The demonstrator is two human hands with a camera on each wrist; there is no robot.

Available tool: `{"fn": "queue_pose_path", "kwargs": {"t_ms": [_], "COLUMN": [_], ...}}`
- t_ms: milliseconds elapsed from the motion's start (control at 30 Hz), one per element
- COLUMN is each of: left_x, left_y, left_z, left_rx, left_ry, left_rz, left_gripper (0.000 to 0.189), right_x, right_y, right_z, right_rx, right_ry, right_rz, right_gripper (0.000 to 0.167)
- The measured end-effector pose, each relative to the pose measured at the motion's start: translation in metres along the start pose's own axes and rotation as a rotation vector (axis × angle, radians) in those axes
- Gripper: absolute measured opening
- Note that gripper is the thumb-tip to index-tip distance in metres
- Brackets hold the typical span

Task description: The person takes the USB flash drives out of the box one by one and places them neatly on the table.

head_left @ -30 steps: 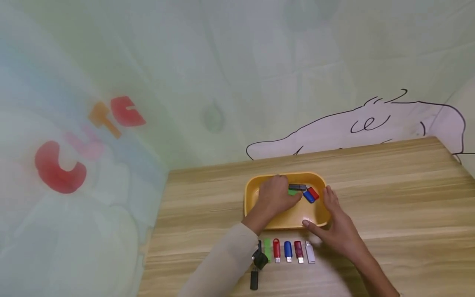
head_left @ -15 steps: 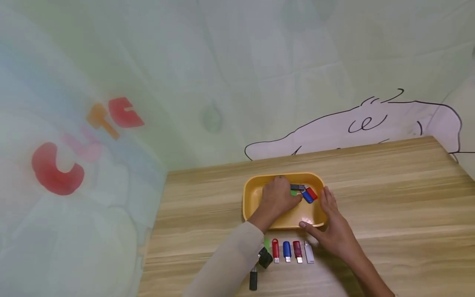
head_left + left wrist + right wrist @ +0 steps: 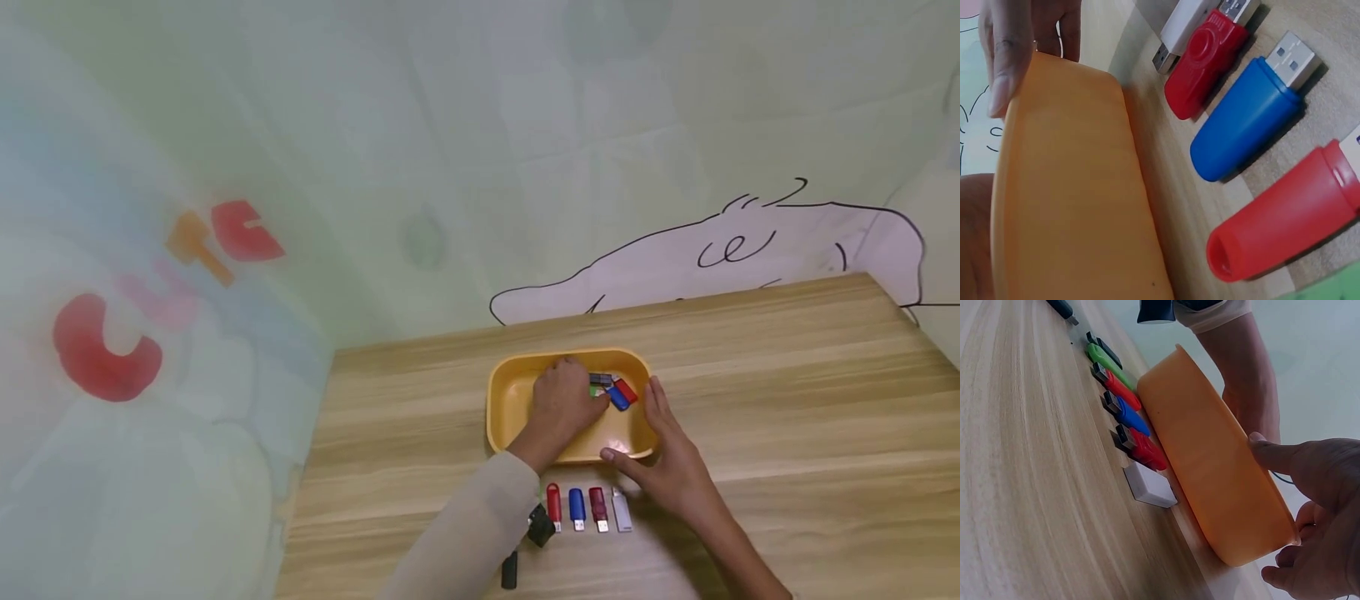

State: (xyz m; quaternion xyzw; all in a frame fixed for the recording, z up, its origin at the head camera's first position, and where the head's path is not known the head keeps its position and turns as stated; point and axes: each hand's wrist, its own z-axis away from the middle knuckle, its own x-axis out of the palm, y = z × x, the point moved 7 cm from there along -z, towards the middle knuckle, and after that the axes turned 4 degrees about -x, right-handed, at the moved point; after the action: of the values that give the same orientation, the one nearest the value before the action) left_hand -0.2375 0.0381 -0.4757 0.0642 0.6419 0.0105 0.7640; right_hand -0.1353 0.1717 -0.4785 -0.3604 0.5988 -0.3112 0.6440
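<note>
Yellow tray (image 3: 510,412) on bench (image 3: 757,400), near the far edge. Right hand (image 3: 678,475) grips its near-right corner, thumb over the near rim, fingers along the right wall. Left hand (image 3: 561,396) bent down inside; fingertips hidden, so cannot tell how wide they are or whether anything is pinched.

Tray contents, toward its far-right corner: dark USB stick (image 3: 601,379), green USB stick (image 3: 596,390), red USB stick (image 3: 626,389), blue USB stick (image 3: 618,398). Left thumb lies just beside the blue one.

Technique, judged: brace the corner without tipping the tray; take one stick by its casing, since neighbours lie close enough to snag; lift clear of the near rim. Caution: black wrist device (image 3: 541,527) overhangs the left end of the bench row and could brush red loop-ended stick (image 3: 1285,215); raise the forearm before drawing back.
</note>
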Motion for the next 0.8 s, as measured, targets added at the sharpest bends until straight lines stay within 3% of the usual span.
{"fn": "queue_pose_path", "kwargs": {"t_ms": [267,800], "left_x": [-0.0004,-0.0078], "left_y": [0.0038,-0.0013], "left_z": [-0.0001,0.0018], "left_rx": [0.029,0.042], "left_ry": [0.029,0.005], "left_rz": [0.012,-0.044], "left_gripper": [0.048,0.054], "right_x": [0.0011,0.0005], "right_y": [0.0028,0.0004], "right_z": [0.0006,0.0], "right_rx": [0.013,0.028], "right_ry": [-0.004,-0.016], "right_rz": [-0.002,0.0], "right_gripper": [0.118,0.119]}}
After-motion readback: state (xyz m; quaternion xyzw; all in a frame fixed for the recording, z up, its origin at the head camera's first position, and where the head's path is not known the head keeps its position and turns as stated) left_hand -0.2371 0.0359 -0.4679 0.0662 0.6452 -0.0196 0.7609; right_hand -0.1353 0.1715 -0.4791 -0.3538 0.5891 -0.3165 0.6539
